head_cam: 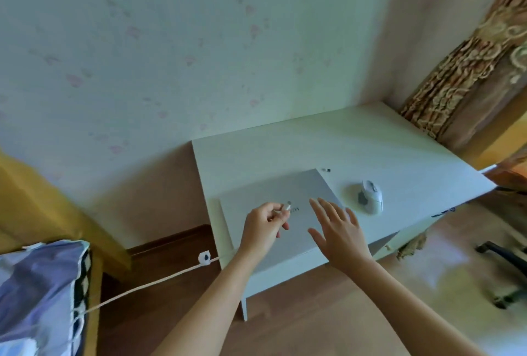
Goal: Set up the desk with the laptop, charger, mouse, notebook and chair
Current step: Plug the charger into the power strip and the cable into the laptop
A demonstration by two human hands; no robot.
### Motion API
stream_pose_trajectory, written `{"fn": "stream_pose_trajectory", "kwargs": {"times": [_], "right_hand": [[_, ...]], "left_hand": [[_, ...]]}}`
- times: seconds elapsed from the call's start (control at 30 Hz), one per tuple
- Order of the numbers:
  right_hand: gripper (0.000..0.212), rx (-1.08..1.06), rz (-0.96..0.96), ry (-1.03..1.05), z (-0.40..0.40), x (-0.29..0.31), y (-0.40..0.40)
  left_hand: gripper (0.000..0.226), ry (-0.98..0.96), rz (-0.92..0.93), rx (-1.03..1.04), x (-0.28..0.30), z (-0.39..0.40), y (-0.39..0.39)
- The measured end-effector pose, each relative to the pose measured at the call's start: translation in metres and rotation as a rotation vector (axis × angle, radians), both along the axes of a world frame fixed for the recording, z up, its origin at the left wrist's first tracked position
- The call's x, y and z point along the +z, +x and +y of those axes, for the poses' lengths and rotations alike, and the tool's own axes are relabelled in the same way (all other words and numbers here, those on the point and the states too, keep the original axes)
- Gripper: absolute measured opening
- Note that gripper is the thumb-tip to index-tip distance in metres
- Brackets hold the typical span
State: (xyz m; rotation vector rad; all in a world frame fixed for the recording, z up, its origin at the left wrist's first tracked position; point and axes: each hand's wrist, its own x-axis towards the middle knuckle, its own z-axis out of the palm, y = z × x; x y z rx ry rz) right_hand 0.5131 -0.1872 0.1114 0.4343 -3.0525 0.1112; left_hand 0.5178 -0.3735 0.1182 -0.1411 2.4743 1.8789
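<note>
Near the desk's (370, 138) front left corner lies the closed laptop (273, 193); above it the left hand (263, 227) pinches the charger plug (286, 207), the right hand (339, 230) spreads its fingers, and the mouse (369, 196) sits just right.

A closed laptop (281, 213) lies on the white worktop (370, 150), with a white mouse (370, 196) just beside it on the right. The left hand (263, 227) pinches a charger plug (286, 207) above the lid; its cable (148, 284) trails left. The right hand (339, 235) hovers over the laptop, fingers spread.
</note>
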Motion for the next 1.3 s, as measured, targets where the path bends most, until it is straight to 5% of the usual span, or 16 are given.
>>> {"fn": "stream_pose_trajectory", "kwargs": {"times": [0.7,1.3], "right_hand": [[0.059,-0.197,-0.28,-0.043,0.092,-0.063,-0.224],[0.078,-0.051,-0.494,-0.162,0.116,-0.122,-0.305]], "left_hand": [[0.012,-0.082,-0.172,0.032,-0.062,0.08,-0.214],[0.013,-0.035,-0.387,0.208,-0.124,0.1,-0.236]]}}
